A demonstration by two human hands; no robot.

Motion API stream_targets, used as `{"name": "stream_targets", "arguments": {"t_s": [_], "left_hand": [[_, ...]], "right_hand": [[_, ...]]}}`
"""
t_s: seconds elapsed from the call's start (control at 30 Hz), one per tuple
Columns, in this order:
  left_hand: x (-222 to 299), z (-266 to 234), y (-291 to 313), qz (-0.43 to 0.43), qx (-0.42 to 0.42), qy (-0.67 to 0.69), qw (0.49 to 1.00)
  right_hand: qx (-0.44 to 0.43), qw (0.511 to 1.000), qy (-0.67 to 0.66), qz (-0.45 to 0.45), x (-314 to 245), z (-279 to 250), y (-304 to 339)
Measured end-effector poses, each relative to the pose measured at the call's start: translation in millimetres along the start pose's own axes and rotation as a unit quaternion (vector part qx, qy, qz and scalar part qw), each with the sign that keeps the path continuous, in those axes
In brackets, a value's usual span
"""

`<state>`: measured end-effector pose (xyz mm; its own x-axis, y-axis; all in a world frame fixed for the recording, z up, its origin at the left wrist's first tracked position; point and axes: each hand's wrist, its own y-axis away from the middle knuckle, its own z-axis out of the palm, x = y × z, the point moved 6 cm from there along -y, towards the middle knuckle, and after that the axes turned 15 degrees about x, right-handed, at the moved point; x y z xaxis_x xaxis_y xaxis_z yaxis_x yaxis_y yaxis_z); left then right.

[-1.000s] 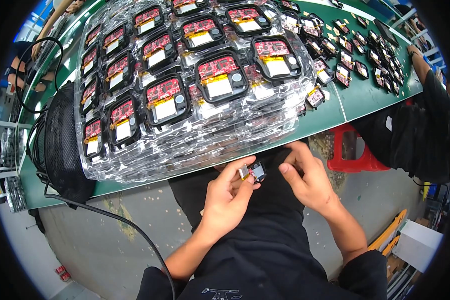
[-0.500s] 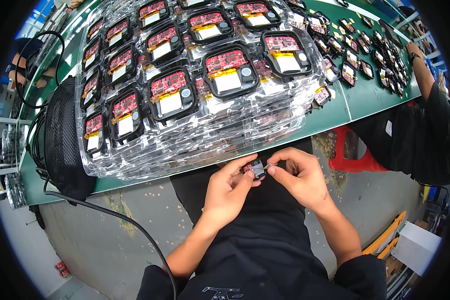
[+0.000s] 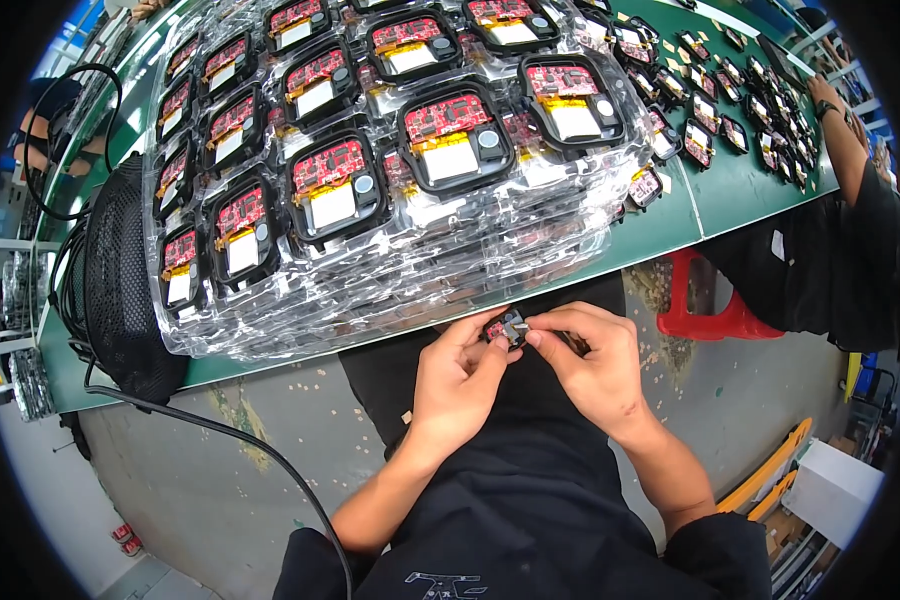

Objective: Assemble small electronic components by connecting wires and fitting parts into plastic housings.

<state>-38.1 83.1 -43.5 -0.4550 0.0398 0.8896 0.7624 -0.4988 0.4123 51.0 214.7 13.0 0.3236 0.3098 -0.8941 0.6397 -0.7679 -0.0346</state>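
Just below the table edge, my left hand grips a small black device housing with a red circuit board inside, thumb on its lower side. Beside it my right hand is closed, thumb and forefinger pinching a small greyish piece against the housing's right end. The fingers partly cover both, so the piece's exact kind does not show. Beyond my hands stands a stack of clear plastic trays. In the top tray sit several black device housings with red boards, white blocks, yellow tape and round silver parts.
The green table carries many loose housings at the right. A black mesh bag and a black cable lie left. A co-worker's arm and a red stool are at the right.
My right fingers have moved slightly left, bringing the greyish piece closer onto the housing. The housing has turned a little in my left hand and shows more of its inside.
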Motion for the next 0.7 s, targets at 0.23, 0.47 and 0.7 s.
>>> {"name": "stream_targets", "arguments": {"t_s": [0.23,0.47,0.7], "left_hand": [[-3.4,0.2,4.3,-0.014,-0.027,-0.093,0.995],[-3.2,-1.8,3.6,0.047,-0.009,-0.057,0.997],[1.3,-0.1,4.0,0.047,-0.021,-0.094,0.994]], "right_hand": [[-0.008,1.0,-0.014,0.017,8.6,5.4,0.9],[0.005,0.989,-0.086,0.124,27.6,9.8,5.2],[0.009,0.997,-0.049,0.061,19.8,7.3,2.1]]}}
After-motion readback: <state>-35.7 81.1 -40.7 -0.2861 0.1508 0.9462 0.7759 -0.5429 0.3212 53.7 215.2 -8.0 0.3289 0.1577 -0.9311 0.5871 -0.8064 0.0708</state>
